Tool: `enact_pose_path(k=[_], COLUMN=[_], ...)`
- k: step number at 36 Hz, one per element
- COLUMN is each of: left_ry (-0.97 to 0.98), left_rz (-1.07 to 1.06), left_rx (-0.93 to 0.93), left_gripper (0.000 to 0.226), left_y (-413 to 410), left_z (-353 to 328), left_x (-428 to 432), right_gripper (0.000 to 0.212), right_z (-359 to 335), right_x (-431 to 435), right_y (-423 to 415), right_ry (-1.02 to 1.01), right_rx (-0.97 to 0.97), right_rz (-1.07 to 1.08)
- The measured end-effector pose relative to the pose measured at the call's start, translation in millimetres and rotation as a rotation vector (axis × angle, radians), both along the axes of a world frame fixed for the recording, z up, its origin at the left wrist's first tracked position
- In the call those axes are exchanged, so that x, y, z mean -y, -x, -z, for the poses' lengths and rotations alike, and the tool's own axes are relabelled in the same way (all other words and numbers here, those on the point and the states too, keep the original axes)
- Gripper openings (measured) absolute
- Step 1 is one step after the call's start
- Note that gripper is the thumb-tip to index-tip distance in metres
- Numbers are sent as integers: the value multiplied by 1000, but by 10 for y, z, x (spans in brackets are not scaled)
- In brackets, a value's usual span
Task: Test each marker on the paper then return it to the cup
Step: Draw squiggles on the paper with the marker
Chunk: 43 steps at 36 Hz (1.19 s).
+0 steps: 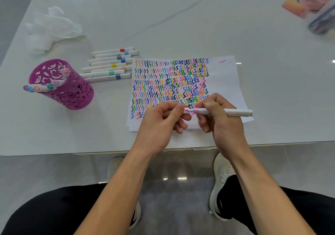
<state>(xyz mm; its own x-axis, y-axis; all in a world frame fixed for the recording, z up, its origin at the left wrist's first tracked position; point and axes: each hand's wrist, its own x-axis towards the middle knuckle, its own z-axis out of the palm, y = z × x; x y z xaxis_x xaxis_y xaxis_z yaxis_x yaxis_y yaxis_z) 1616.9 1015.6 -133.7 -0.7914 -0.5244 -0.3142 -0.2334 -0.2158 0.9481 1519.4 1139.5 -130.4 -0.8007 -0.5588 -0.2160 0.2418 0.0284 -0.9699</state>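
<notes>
Head: marker [235, 111] in right grip [223, 120], tip beside cap [186, 116] in left grip [159, 122]

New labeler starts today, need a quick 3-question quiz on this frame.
1. True or false: the cup lies on its side.
2. Which hand holds the pink marker by its barrel? A) left B) right C) neither
3. Fill in: the loose markers lie on the table between the cup and the ___.

Key:
1. False, it stands upright with markers in it.
2. B, the right hand.
3. paper
</notes>
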Motion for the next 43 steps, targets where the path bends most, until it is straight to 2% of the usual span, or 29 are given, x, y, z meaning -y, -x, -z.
enact_pose_path(k=[8, 13, 18, 26, 37, 43], left_ry=[-19, -25, -7, -54, -275, -314], left_rz=[9, 53, 65, 59, 8, -20], left_rx=[-13, -4, -3, 32, 48, 58], left_gripper=[23, 23, 22, 21, 27, 37], left_y=[11, 1, 2, -17, 25, 9], left_z=[-6, -8, -17, 8, -25, -19], left_x=[6, -20, -26, -62, -138, -158], right_gripper=[17, 21, 15, 45, 45, 47], right_z=[-9, -9, 22, 71, 68, 97], right_x=[-6, 3, 19, 72, 87, 100], right_y=[51, 6, -17, -27, -44, -56], right_ry=[65, 16, -8, 22, -31, -65], right_rx=[53, 8, 19, -20, -60, -70], right_rz=[45, 5, 4, 128, 142, 147])
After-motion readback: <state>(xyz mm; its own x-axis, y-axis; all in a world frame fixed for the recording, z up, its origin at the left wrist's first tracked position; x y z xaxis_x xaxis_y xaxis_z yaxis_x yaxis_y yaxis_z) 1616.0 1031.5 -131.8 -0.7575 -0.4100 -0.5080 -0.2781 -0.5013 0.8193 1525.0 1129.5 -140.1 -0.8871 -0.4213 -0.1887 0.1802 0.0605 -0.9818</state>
